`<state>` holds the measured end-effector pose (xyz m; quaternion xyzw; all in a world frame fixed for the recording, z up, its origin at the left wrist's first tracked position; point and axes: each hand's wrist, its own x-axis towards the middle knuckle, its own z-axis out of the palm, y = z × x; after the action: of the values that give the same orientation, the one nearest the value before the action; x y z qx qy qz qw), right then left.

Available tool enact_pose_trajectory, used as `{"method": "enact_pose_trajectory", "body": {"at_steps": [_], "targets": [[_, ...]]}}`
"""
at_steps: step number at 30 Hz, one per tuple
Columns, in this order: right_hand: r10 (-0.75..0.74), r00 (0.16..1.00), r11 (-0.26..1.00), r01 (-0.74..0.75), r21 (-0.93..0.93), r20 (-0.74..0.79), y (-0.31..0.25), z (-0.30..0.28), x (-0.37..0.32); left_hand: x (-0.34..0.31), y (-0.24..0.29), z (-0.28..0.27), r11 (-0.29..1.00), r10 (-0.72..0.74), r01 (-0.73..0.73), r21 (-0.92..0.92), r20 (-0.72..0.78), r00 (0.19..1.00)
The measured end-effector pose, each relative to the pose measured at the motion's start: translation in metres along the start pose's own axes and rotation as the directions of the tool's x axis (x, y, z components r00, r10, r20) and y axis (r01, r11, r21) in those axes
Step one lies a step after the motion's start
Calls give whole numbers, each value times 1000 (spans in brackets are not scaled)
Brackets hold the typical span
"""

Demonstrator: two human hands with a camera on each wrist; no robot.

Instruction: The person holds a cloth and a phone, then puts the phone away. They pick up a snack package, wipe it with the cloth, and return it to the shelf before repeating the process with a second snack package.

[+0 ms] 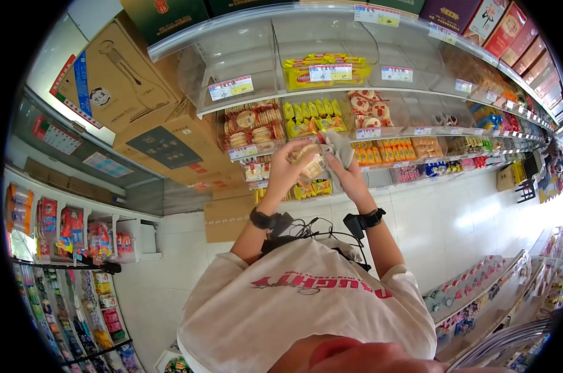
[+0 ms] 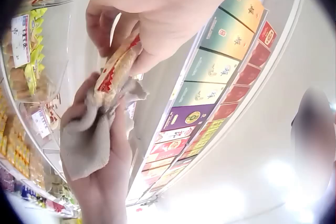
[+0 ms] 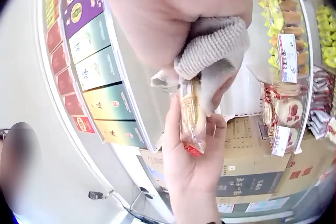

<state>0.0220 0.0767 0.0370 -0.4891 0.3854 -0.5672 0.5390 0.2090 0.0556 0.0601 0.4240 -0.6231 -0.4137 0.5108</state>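
Held in front of the shelves is a clear-wrapped pastry pack (image 1: 311, 163) with red print, pale food showing through the film. My left hand (image 1: 286, 171) grips it, with fingers and thumb along its sides in the right wrist view. In my right hand (image 1: 351, 178) is a bunched grey cloth (image 1: 340, 154) with a ribbed edge. The cloth (image 3: 215, 50) covers one end of the pack (image 3: 192, 113), and my right fingers are partly hidden under its folds. The left wrist view shows the pack (image 2: 119, 69) edge-on between both hands, its end against the cloth (image 2: 86, 148).
Shelf bins ahead hold round wrapped biscuits (image 1: 253, 127), yellow snack packs (image 1: 312, 117) and orange packs (image 1: 396, 150), with price tags (image 1: 232, 87) along their fronts. Large cardboard boxes (image 1: 163, 146) stand at the left. Gift boxes (image 1: 505, 28) line the top shelf. Cables (image 1: 312, 230) hang by my waist.
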Motion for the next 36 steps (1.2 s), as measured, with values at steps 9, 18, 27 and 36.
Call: {"method": "enact_pose_trajectory", "body": {"at_steps": [9, 18, 27, 36], "targets": [[-128, 991, 966, 114, -234, -44, -1, -16, -1, -7, 8, -6, 942, -144, 189, -278, 175, 974], [62, 997, 973, -69, -219, -39, -16, 4, -17, -12, 6, -18, 973, -222, 231, 17, 345, 912], [46, 997, 955, -26, -295, 61, 3, 28, -15, -29, -14, -44, 982, -160, 185, -26, 391, 906], [390, 918, 892, -358, 276, -71, 21, 43, 1, -32, 0, -100, 940, 232, -272, 204, 201, 952]]}}
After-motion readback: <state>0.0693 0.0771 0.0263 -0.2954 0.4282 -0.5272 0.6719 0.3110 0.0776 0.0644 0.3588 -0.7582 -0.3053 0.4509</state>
